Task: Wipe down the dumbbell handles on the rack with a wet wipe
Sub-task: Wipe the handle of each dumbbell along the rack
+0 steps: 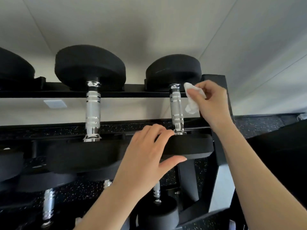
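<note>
My right hand (211, 103) pinches a crumpled white wet wipe (192, 98) between thumb and fingers. The wipe hangs just beside the chrome handle (177, 108) of the dumbbell at the right end of the rack's top tier. I cannot tell for sure whether the wipe touches the metal or hangs a hair off it; its upper corner sits close to the collar near the far head (173, 70).

My left hand (146, 156) is spread wide over the near head (191, 146) of that same dumbbell. The fingers curl over its upper edge close to where the handle meets it, and the thumb reaches along its underside. It grips loosely, steadying rather than clamping.

The dumbbell lies across the two black rails of the rack (216, 146), with its far head on the back rail and its near head on the front rail, right against the rack's upright end post. To the left on the same tier lies a second dumbbell (93, 112), larger, its ringed chrome handle bare and well apart from both my hands. A third dumbbell head (15, 67) shows at the left edge of the tier, cut off by the frame.

On the tier below, further chrome handles (48, 206) and black heads show, blurred and partly hidden under my forearms. Behind the rack stands a pale wall (149, 30), and dark speckled flooring (259, 123) shows past the right end post.
</note>
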Tool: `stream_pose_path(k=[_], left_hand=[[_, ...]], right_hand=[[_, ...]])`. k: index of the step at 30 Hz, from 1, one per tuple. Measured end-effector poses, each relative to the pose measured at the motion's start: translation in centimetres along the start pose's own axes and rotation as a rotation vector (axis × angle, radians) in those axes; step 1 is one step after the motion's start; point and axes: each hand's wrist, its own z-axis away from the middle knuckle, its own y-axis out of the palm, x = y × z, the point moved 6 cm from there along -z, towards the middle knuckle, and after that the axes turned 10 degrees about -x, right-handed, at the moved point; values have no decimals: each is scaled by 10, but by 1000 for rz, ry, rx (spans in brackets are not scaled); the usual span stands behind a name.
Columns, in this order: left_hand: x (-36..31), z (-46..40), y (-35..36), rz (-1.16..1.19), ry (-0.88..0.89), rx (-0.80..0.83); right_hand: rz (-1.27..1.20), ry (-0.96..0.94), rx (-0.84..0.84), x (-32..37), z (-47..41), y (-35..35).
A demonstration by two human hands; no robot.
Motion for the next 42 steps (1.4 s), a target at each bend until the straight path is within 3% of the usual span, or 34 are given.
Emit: stream_pose_path(k=[3, 8, 13, 17, 24, 32, 37, 42], left_hand=[[0, 2, 19, 21, -75, 11], [4, 8, 23, 127, -171, -49], [6, 9, 26, 171, -231, -43], [8, 11, 28, 220, -275, -51], [8, 11, 28, 260, -312, -56], [7, 13, 29, 275, -332, -62], [7, 14, 29, 273, -343, -50], [6, 14, 30, 273, -340, -60]], right_hand=[[-24, -79, 74, -4, -16, 26], [-40, -64, -67, -14, -21, 38], [4, -25, -35, -12, -23, 41], [-30, 77, 147, -18, -24, 42], [116, 12, 546, -22, 16, 28], [213, -7, 769, -38, 25, 23], [105, 121, 745, -63, 26, 19], [-118, 299, 582, -70, 25, 17]])
